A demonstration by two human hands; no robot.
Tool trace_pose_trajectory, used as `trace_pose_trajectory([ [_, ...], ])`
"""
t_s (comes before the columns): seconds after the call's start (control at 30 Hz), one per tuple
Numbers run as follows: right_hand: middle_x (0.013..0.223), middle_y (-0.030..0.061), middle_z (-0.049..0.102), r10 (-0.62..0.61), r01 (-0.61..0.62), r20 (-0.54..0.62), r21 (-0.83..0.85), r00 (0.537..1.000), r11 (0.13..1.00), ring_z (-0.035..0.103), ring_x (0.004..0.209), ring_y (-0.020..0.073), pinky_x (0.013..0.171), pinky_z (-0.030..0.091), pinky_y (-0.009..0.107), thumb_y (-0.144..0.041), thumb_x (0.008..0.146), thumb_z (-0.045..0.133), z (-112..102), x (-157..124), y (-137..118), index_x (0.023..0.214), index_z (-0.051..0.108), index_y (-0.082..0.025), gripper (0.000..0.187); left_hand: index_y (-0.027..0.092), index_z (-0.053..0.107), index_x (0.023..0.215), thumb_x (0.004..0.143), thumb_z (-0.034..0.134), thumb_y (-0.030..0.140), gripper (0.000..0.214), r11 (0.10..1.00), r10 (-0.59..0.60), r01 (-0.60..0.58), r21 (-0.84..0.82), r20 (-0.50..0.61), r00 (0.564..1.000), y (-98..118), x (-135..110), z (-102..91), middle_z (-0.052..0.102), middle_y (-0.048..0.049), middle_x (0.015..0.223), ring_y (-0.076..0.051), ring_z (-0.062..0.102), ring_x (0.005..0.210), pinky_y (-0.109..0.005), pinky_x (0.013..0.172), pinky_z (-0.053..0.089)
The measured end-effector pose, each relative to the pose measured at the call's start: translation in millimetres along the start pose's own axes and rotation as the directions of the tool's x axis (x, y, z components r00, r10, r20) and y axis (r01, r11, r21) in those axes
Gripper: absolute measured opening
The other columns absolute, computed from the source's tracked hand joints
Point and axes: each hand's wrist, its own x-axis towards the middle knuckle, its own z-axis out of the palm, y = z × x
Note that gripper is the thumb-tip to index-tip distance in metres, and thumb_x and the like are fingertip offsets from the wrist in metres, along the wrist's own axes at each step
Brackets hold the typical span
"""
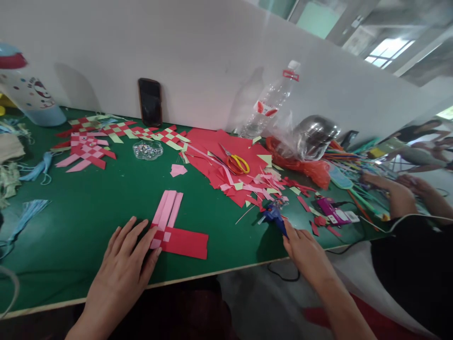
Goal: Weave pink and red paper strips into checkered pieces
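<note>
Near the table's front edge lies a woven paper piece (184, 242), pink strips pointing away from me and a red band running right. My left hand (122, 264) rests flat at its left end, fingers stretched out, index finger and thumb touching the weave. In my right hand (306, 252) is a blue glue gun (275, 218), its nozzle end beside paper scraps; the fingers are closed round its handle. Finished-looking woven pink and red pieces (88, 151) lie at the far left. A clear dish of small beads (147, 150) sits behind my left hand.
Red paper sheets (201, 151) carry yellow-handled scissors (239, 163) and scraps. A phone (150, 101), a plastic bottle (264, 111) and a metal bowl (314, 134) stand by the white partition. Blue tassels (26, 217) lie left. At right, a co-worker's arms (396, 191) reach over colourful strips.
</note>
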Motion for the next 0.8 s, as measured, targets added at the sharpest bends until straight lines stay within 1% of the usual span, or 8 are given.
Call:
trace_pose_trajectory([
  [0.13,0.088,0.0135,0.072,-0.035,0.035,0.006,-0.013,0.999,0.999,0.064,0.080,0.0289,0.075,0.051,0.043,-0.030,0.092,0.039,-13.0,-0.6,4.2,0.129,0.054,-0.011,0.044,0.021,0.048,0.132,0.096,0.043,0.036,0.039,1.000,0.000,-0.001,-0.015,-0.007,1.000,0.3,0.4,0.2,0.052,-0.0127,0.136,-0.034,0.037,0.137,-0.058,0.111,0.033],
  [0.23,0.112,0.0135,0.068,-0.064,0.065,-0.027,0.029,0.998,0.997,0.061,0.101,0.0304,0.090,0.047,0.046,-0.041,0.093,0.042,-37.0,13.2,0.8,0.124,0.059,-0.017,0.042,0.020,0.045,0.134,0.096,0.043,0.035,0.041,1.000,-0.011,0.010,-0.023,-0.019,1.000,-0.3,1.4,2.3,0.053,-0.0138,0.136,-0.034,0.038,0.136,-0.058,0.110,0.033],
  [0.3,0.117,0.0132,0.066,-0.063,0.072,-0.082,0.119,0.995,0.990,0.059,0.109,0.0296,0.097,0.044,0.046,-0.041,0.095,0.041,-53.5,37.4,-7.1,0.123,0.060,-0.017,0.042,0.018,0.043,0.135,0.096,0.043,0.036,0.043,0.999,-0.031,0.030,-0.027,-0.024,0.999,-0.8,3.0,3.7,0.054,-0.0150,0.133,-0.034,0.041,0.133,-0.058,0.109,0.034],
  [0.4,0.123,0.0139,0.064,-0.012,0.043,-0.120,0.256,0.993,0.966,0.056,0.116,0.0288,0.102,0.041,0.047,-0.036,0.096,0.040,-63.8,97.3,-24.5,0.127,0.058,-0.015,0.041,0.014,0.045,0.133,0.096,0.043,0.037,0.044,0.996,-0.073,0.072,-0.047,-0.031,0.997,-1.2,7.0,3.3,0.056,-0.0169,0.125,-0.034,0.046,0.126,-0.055,0.106,0.039],
  [0.47,0.129,0.0137,0.061,0.051,-0.039,-0.030,0.308,0.998,0.950,0.053,0.121,0.0279,0.102,0.041,0.045,-0.031,0.095,0.042,-56.4,145.7,-36.2,0.130,0.055,-0.015,0.040,0.009,0.049,0.129,0.096,0.043,0.037,0.043,0.992,-0.118,0.116,-0.052,-0.044,0.992,-0.4,11.0,0.8,0.056,-0.0186,0.120,-0.034,0.048,0.120,-0.052,0.101,0.043],
  [0.6,0.119,0.0146,0.063,0.098,-0.127,0.107,0.324,0.989,0.937,0.061,0.106,0.0259,0.092,0.049,0.045,-0.027,0.095,0.050,-21.1,230.0,-52.3,0.123,0.058,-0.012,0.033,0.007,0.060,0.110,0.094,0.049,0.036,0.035,0.979,-0.205,0.205,0.006,0.018,0.979,4.9,24.7,-9.3,0.057,-0.0175,0.107,-0.031,0.052,0.105,-0.049,0.096,0.045],
  [0.7,0.121,0.0088,0.060,0.116,-0.186,0.235,0.304,0.965,0.934,0.062,0.102,0.0217,0.085,0.053,0.043,-0.036,0.093,0.058,1.3,265.2,-55.1,0.122,0.056,-0.017,0.035,0.010,0.063,0.101,0.090,0.055,0.038,0.031,0.958,-0.282,0.272,0.089,0.132,0.950,11.6,38.3,-20.3,0.059,-0.0150,0.097,-0.032,0.053,0.099,-0.048,0.089,0.046],
  [0.8,0.123,0.0087,0.059,0.133,-0.228,0.334,0.262,0.933,0.938,0.061,0.103,0.0218,0.085,0.053,0.043,-0.036,0.092,0.059,12.3,279.5,-52.4,0.123,0.056,-0.018,0.036,0.014,0.064,0.097,0.086,0.062,0.038,0.027,0.920,-0.387,0.353,0.172,0.246,0.889,18.0,49.3,-31.0,0.059,-0.0130,0.099,-0.033,0.052,0.098,-0.045,0.081,0.046],
])
